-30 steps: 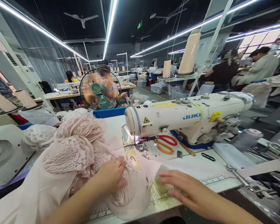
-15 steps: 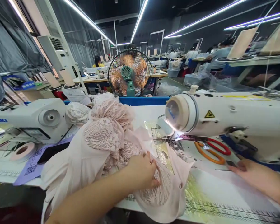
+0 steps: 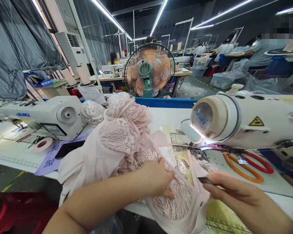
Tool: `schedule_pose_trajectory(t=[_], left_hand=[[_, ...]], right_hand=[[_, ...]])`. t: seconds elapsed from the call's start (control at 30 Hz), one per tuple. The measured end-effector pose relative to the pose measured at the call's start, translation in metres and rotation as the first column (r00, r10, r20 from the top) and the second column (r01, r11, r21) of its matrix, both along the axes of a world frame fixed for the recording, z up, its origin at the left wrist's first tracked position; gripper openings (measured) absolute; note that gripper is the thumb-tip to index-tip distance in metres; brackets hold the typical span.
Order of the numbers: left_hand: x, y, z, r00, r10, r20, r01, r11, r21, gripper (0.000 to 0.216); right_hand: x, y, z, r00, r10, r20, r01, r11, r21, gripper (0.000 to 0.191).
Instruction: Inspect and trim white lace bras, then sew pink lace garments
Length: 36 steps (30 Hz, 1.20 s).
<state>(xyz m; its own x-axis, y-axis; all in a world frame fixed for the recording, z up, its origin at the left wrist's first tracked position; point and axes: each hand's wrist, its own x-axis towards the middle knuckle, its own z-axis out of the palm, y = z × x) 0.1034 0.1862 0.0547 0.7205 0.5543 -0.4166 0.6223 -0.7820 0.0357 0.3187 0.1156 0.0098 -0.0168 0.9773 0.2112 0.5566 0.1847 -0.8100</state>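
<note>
A heap of pale pink lace fabric (image 3: 117,139) lies on the white sewing table (image 3: 161,117), trailing over its front edge. My left hand (image 3: 158,177) is closed on the lace near the edge. My right hand (image 3: 234,191) pinches a small dark metal tool (image 3: 205,179) at the fabric's right side. The white sewing machine (image 3: 246,120) stands just behind my right hand, its lamp lit over the needle area (image 3: 197,151).
Orange and red scissors (image 3: 246,165) lie under the machine arm. A second white machine (image 3: 51,117), a tape roll (image 3: 42,145) and a dark phone (image 3: 67,149) sit at the left. A standing fan (image 3: 148,70) is behind the table. People work at far benches.
My right hand came back from beside the scissors to the fabric, now holding a small dark tool. The view swung left. My left hand stays on the lace.
</note>
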Motion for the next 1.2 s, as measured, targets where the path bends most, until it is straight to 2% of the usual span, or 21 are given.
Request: schedule_pose_trajectory(t=[0.03,0.07,0.13,0.27,0.37,0.6,0.77,0.9,1.03,1.2], left_hand=[[-0.002,0.0,-0.003,1.0,0.005,0.025,-0.006,1.0,0.013,0.077],[-0.003,0.0,-0.006,0.999,0.007,0.046,-0.008,1.0,0.024,0.077],[-0.006,0.002,-0.011,0.997,-0.016,0.073,0.014,1.0,0.028,0.074],[-0.01,0.01,-0.011,0.987,-0.034,0.158,0.033,0.999,0.012,0.07],[-0.013,0.016,-0.011,0.976,0.0,0.218,-0.006,1.0,0.03,0.078],[-0.018,0.02,-0.023,0.966,-0.088,0.244,0.046,0.984,0.17,0.075],[-0.025,0.028,-0.022,0.961,-0.101,0.259,0.082,0.993,0.082,0.08],[-0.026,0.032,-0.016,0.974,-0.09,0.209,0.087,0.996,0.026,0.077],[-0.025,0.032,-0.014,0.968,-0.075,0.239,0.076,0.997,0.006,0.074],[-0.024,0.032,-0.012,0.988,-0.067,0.139,0.073,0.997,-0.037,0.075]], right_hand=[[-0.019,0.011,0.007,0.996,0.054,-0.075,-0.059,0.996,-0.066,0.041],[-0.034,0.022,0.01,0.993,0.055,-0.1,-0.065,0.994,-0.09,0.043],[-0.051,0.044,0.007,0.999,0.041,-0.029,-0.043,0.996,-0.076,0.043],[-0.058,0.066,-0.015,0.987,-0.027,0.159,0.023,0.999,0.03,0.041],[-0.058,0.066,-0.027,0.979,-0.048,0.197,0.038,0.998,0.054,0.038],[-0.056,0.064,-0.036,0.963,-0.054,0.263,0.018,0.99,0.138,0.027],[-0.058,0.065,-0.039,0.915,-0.044,0.402,-0.052,0.973,0.226,0.03],[-0.06,0.064,-0.038,0.839,-0.104,0.533,-0.055,0.96,0.273,0.035],[-0.061,0.065,-0.036,0.76,-0.154,0.632,-0.056,0.952,0.3,0.036],[-0.065,0.067,-0.034,0.702,-0.184,0.688,-0.079,0.94,0.333,0.039]])
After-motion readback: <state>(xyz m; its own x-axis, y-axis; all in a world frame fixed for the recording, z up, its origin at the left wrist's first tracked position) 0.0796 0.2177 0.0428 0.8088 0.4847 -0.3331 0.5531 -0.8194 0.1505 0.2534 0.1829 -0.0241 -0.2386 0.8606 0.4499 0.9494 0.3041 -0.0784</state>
